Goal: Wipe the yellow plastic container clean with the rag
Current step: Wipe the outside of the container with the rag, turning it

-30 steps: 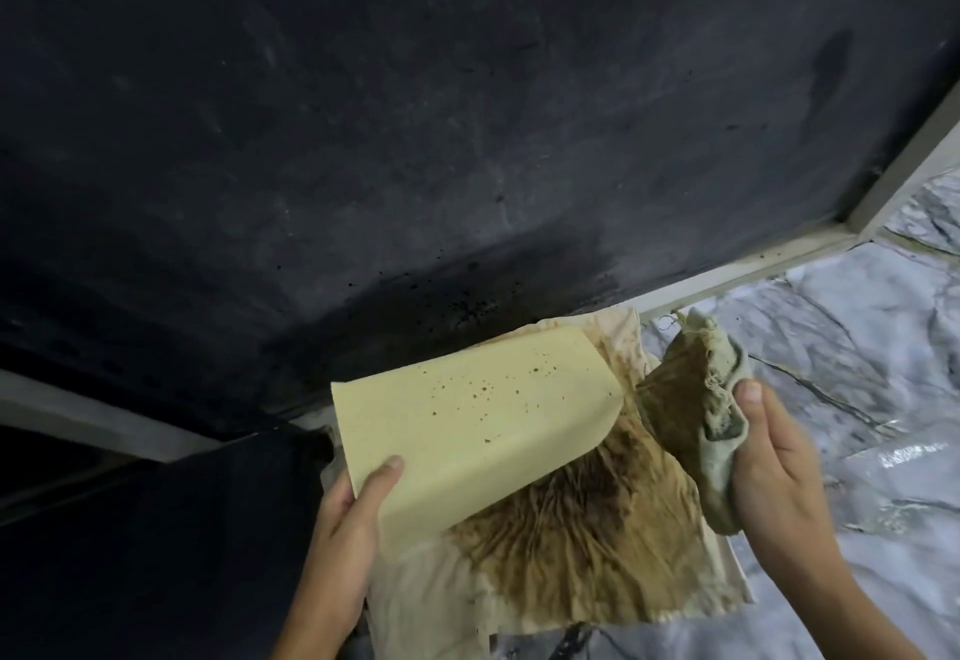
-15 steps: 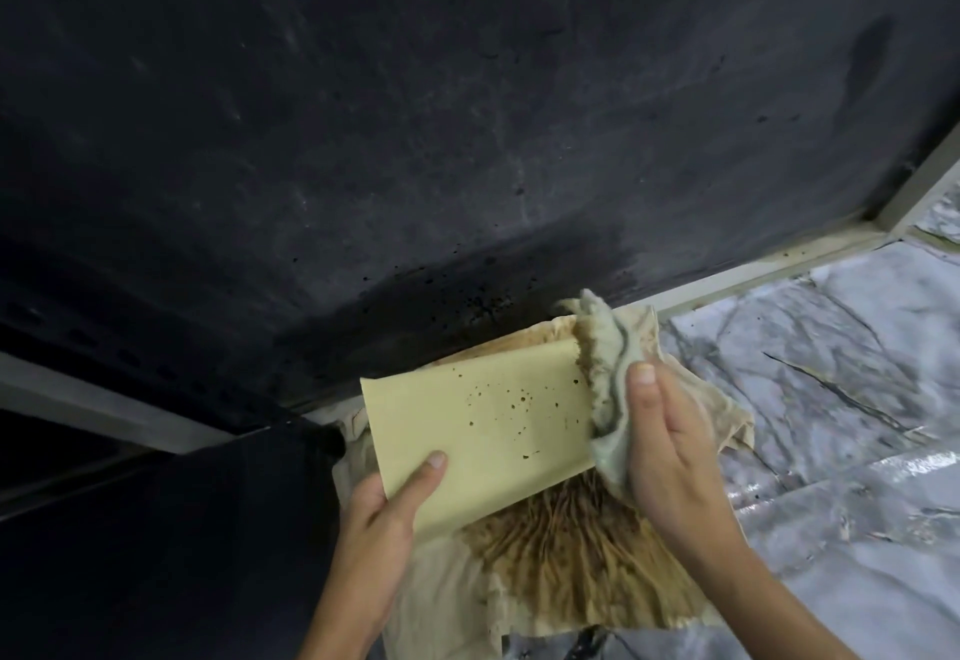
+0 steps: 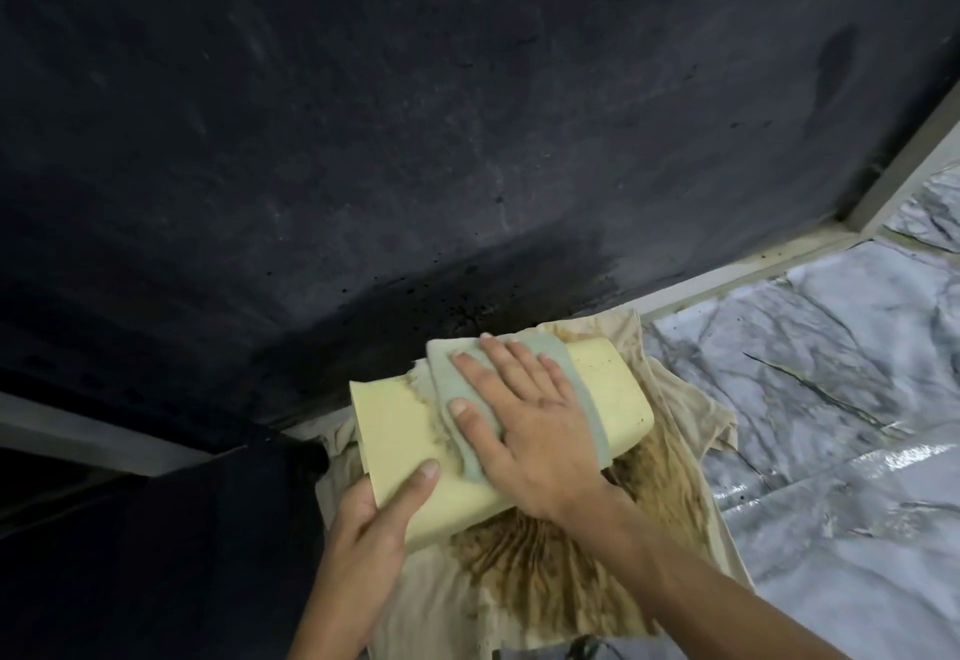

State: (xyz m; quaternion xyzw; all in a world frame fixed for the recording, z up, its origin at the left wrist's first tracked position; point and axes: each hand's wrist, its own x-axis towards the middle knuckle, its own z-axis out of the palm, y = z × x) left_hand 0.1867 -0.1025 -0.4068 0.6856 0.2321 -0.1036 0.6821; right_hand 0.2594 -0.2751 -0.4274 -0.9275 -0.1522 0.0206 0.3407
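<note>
The pale yellow plastic container (image 3: 395, 431) lies on its side at the lower middle, its flat face up. My left hand (image 3: 371, 529) grips its near left corner, thumb on top. A grey-green rag (image 3: 566, 363), stained brown along its left edge, is spread across the middle of the container. My right hand (image 3: 524, 420) lies flat on the rag with fingers spread, pressing it onto the yellow surface. The part of the container under the rag is hidden.
A cream cloth (image 3: 561, 581) with a large brown stain lies under the container. A dark wall (image 3: 415, 114) with dark splatter fills the top, bordered by a pale ledge (image 3: 727, 280). Grey marble-patterned floor (image 3: 831, 399) extends to the right.
My right hand brought the rag from the right onto the container and slid it leftward across the top. The dark specks on the yellow face are no longer visible.
</note>
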